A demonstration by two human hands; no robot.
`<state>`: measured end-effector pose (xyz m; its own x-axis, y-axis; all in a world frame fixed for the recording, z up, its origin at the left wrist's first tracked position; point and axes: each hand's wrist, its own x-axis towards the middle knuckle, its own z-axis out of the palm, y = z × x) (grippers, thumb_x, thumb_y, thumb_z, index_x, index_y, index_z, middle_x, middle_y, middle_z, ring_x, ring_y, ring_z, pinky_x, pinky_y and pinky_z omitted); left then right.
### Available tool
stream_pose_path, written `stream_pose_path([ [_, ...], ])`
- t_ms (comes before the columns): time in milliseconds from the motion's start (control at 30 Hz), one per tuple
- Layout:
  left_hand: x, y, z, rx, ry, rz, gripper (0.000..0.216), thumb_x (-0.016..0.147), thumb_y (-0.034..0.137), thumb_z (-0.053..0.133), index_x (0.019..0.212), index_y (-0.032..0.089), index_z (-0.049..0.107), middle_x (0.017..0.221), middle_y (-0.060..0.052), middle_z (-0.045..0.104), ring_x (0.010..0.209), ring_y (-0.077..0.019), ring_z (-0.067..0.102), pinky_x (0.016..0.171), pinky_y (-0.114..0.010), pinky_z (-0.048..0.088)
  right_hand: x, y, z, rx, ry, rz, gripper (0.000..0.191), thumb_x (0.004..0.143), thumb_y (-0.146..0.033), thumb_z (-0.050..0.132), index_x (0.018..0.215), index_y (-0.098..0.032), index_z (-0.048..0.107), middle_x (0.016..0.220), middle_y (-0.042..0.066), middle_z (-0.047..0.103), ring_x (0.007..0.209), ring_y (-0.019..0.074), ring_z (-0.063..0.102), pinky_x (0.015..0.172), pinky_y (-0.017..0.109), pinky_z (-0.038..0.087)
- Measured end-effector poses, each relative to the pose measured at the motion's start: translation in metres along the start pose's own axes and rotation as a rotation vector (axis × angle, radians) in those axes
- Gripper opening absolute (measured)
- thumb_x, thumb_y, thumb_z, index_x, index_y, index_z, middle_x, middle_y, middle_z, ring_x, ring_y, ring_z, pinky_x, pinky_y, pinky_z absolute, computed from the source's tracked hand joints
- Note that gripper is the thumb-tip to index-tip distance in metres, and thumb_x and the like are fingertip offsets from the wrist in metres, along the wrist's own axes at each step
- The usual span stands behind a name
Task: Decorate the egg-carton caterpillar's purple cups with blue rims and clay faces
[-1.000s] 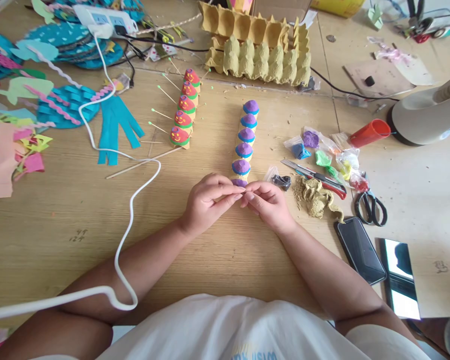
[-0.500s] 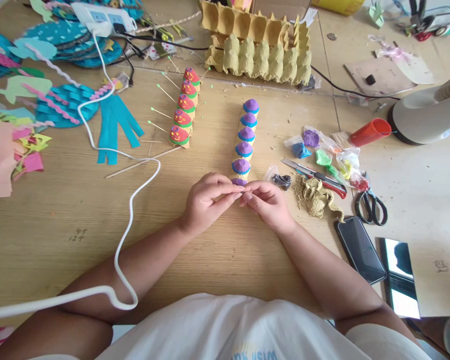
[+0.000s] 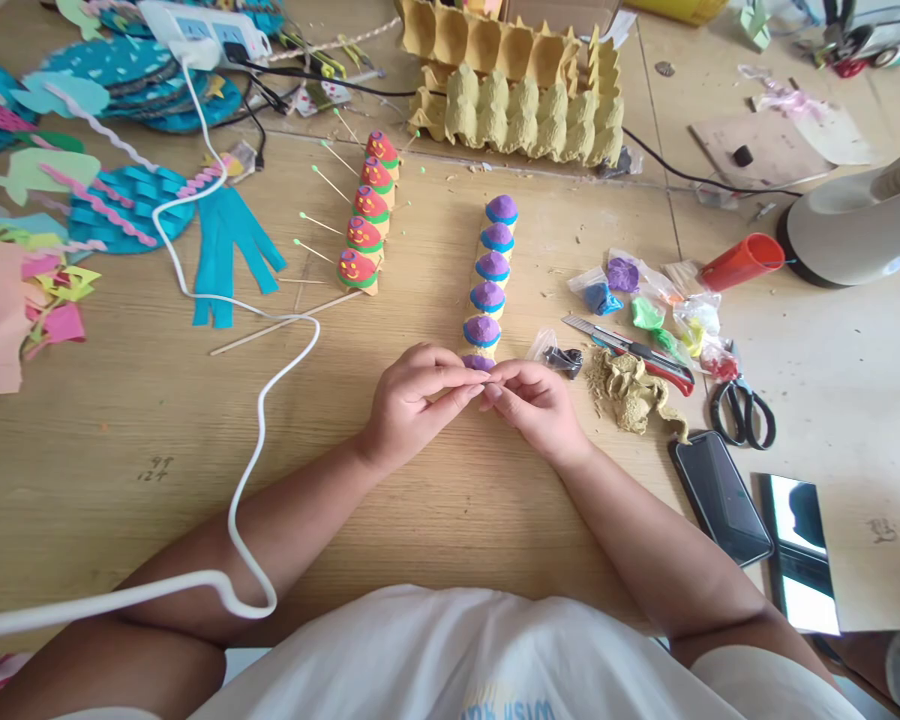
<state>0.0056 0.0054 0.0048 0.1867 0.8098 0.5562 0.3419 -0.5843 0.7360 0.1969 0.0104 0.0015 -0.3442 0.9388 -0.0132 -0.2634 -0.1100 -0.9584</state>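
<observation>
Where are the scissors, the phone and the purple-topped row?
scissors (image 3: 741,398), head view, where the black handles meet.
phone (image 3: 722,497), head view, middle of its dark screen.
purple-topped row (image 3: 492,266), head view, on its third purple cap from the far end.

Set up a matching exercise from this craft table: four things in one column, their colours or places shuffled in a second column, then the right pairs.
Things
1. scissors
2. cup
3. phone
4. egg carton

Descriptions
A. red, lying on its side
B. yellowish pulp, beyond the purple-topped row
C. black handles, right of the utility knife
D. dark and flat, just this side of the scissors

Pairs: 1-C, 2-A, 3-D, 4-B
</observation>
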Motion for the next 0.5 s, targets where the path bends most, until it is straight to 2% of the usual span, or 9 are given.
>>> stream_pose_path([
  [500,-0.0009,0.0001,-0.0001,0.062,-0.007,0.031,0.014,0.096,0.021,0.071,0.104,0.025,0.081,0.090,-0.002,0.074,0.085,-0.0140,0.070,0.080,-0.029,0.058,0.0006,-0.0018,0.0018,-0.027,0.016,0.022,0.032,0.084,-0.049,0.083,0.089,-0.020,0.070,0.069,-0.001,0.069,0.062,0.0111,0.060,0.060,0.026,0.051],
])
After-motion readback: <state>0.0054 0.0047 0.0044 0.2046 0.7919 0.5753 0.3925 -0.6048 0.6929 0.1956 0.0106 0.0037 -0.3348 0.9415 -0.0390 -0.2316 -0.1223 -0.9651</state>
